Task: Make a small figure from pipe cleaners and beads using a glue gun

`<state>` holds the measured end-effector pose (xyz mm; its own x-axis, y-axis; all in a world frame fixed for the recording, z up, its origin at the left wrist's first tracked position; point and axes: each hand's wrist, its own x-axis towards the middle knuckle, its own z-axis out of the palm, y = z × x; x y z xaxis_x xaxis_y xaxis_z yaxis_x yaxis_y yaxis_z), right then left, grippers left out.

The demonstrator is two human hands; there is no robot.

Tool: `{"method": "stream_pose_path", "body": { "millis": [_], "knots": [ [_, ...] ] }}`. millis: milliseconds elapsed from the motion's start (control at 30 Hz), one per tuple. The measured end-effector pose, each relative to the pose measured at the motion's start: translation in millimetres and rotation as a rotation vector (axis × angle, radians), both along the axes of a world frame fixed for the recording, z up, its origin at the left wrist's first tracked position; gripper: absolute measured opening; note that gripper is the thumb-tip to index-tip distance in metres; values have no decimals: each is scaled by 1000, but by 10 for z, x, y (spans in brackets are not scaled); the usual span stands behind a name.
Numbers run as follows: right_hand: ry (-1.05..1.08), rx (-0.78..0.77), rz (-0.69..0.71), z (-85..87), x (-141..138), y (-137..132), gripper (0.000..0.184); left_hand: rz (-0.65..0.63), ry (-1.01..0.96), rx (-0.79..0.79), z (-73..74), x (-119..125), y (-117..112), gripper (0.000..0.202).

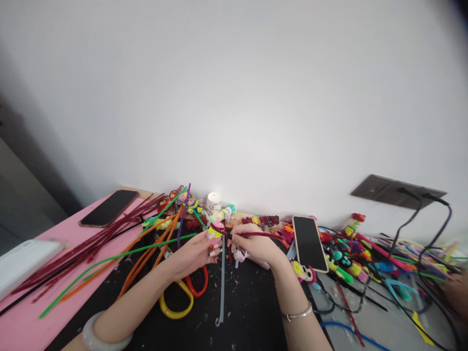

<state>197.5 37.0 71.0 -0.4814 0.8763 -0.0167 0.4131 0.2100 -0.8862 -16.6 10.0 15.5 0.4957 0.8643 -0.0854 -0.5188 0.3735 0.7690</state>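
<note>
Over the black work surface, my left hand (197,251) is closed around a small pink and yellow pipe-cleaner figure (215,233). My right hand (254,243) pinches a dark red pipe cleaner (268,235), whose near end lies against the figure. The exact contact between the fingertips and the figure is too small to make out. Just below the hands lie scissor handles, one yellow (177,312) and one orange-red (199,287). A thin grey strip (223,287) hangs or lies below the figure. Close under my right fingers is a small pale pink piece (240,256).
Long red pipe cleaners (98,231), with green and orange ones, spread over a pink board (69,229) at left. Phones lie on the left (109,208) and right (310,243). A white cup (214,202) stands by the wall. Coloured pieces and black cables (420,248) crowd the right.
</note>
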Motion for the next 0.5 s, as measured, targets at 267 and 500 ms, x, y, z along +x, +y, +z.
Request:
{"method": "stream_pose_path", "body": {
  "millis": [267,500],
  "knots": [
    [30,-59,19,-75,-30,-11,24,48,83,49,1,49,6,70],
    [55,-65,17,-95,-43,-7,24,31,54,0,3,29,4,69]
  ]
}}
